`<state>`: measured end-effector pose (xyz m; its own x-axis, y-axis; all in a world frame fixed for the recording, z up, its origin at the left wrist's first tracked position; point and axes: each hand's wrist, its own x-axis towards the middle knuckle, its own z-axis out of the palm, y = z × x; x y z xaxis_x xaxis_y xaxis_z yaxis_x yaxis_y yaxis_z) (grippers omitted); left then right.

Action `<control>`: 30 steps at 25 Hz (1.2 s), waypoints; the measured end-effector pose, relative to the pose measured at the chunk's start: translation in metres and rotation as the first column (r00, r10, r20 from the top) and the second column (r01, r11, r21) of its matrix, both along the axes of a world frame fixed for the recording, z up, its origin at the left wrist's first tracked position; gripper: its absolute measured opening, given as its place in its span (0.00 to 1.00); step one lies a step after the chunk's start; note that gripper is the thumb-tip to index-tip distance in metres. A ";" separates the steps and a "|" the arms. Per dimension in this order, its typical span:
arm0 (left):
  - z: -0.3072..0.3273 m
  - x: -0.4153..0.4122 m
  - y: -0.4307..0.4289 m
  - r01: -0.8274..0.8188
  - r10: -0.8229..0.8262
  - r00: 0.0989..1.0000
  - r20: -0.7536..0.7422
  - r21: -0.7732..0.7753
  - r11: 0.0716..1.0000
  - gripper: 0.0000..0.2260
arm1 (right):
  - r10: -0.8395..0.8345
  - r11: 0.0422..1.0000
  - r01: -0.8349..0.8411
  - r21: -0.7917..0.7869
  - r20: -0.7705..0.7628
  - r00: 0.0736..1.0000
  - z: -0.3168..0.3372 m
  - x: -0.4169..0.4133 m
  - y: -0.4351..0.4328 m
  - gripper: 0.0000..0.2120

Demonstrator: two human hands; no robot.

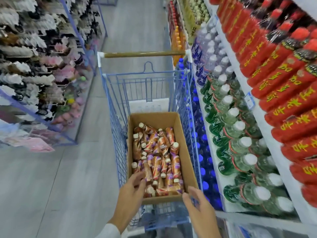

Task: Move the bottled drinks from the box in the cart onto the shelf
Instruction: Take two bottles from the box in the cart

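Note:
A brown cardboard box [186, 148] sits in a blue wire cart [112, 117]. Inside lie several small bottled drinks [160, 152] with orange-and-purple labels and cream caps, piled on their sides. My left hand [132, 194] reaches over the box's near left corner, fingers relaxed and spread just above the nearest bottles, holding nothing. My right hand [199, 208] hovers at the box's near right corner, fingers loosely extended and empty. The shelf [240, 69] runs along the right, filled with rows of bottles.
On the right shelf stand green bottles [228, 134], clear bottles, blue-capped bottles [204, 152] lower down and red-wrapped bottles [274, 69] above. The cart's brown handle [144, 54] is at the far end. Racks of hanging goods [34, 66] line the left of the grey aisle floor.

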<state>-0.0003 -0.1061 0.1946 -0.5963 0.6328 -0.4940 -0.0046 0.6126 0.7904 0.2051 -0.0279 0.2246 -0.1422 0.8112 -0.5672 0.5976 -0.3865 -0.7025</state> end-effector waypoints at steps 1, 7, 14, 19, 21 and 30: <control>-0.006 -0.006 0.008 -0.020 0.020 1.000 0.008 -0.015 1.000 0.11 | 0.016 1.000 -0.016 -0.007 0.016 1.000 0.001 -0.008 0.008 0.12; -0.070 -0.037 0.093 -0.212 0.216 0.976 0.041 -0.083 0.974 0.17 | 0.034 0.993 -0.030 -0.118 0.036 0.999 -0.011 -0.034 0.043 0.12; -0.162 -0.073 0.181 -0.402 0.438 0.896 0.070 -0.292 0.868 0.19 | 0.014 0.988 -0.006 -0.154 0.054 0.998 -0.051 -0.033 0.078 0.10; -0.205 -0.064 0.214 -0.315 0.361 0.912 0.192 -0.232 0.920 0.18 | 0.034 0.978 -0.010 -0.210 0.112 0.993 -0.078 -0.023 0.095 0.09; -0.222 -0.050 0.227 -0.249 0.304 0.926 0.226 -0.244 0.937 0.21 | 0.032 0.971 -0.002 -0.241 0.122 0.992 -0.087 -0.021 0.099 0.09; -0.288 -0.059 0.271 0.631 -0.723 0.562 -0.402 -0.357 0.689 0.27 | 0.044 0.964 -0.015 -0.267 0.104 0.994 -0.115 -0.023 0.121 0.11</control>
